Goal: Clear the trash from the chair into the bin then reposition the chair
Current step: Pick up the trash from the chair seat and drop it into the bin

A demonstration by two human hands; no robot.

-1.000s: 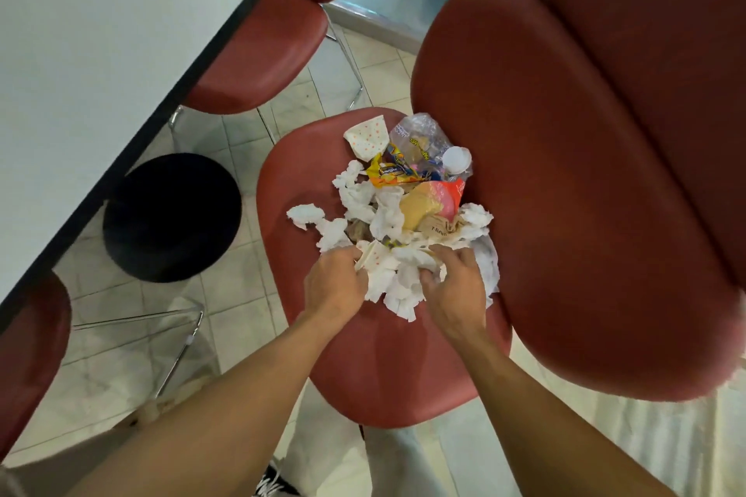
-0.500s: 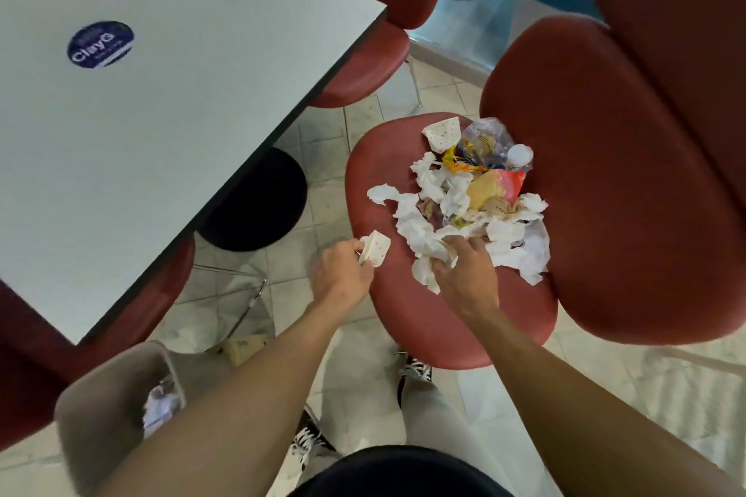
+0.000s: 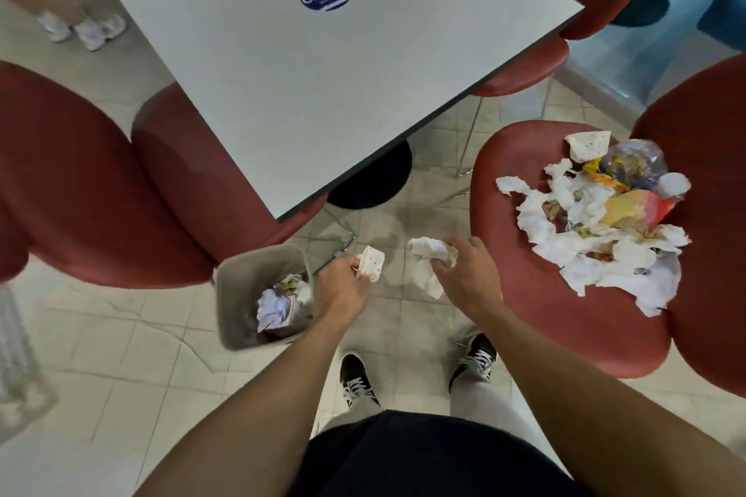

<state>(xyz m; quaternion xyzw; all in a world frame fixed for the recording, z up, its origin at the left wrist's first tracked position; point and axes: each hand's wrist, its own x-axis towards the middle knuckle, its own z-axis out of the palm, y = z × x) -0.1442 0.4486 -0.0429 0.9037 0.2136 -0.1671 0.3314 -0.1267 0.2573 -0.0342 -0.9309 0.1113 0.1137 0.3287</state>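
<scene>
A red chair (image 3: 537, 307) stands at the right, its seat covered with a pile of trash (image 3: 601, 226): torn white tissues, wrappers and a clear plastic bag. A grey bin (image 3: 242, 295) sits on the floor at lower left of centre, with crumpled paper inside. My left hand (image 3: 343, 288) hovers just right of the bin's rim, shut on a small dotted paper piece (image 3: 371, 263). Between bin and chair, my right hand (image 3: 468, 278) holds a crumpled white tissue (image 3: 428, 260) above the floor.
A white table (image 3: 323, 65) with a blue round sticker stands ahead, on a black round base (image 3: 371, 182). Other red chairs (image 3: 101, 190) surround it. Another person's white shoes (image 3: 80, 26) show at the top left. My own feet (image 3: 355, 379) stand on the tiled floor.
Both hands left the chair seat and moved left toward the bin, each carrying a piece of trash. The view swung left, bringing the bin and the whole table into sight.
</scene>
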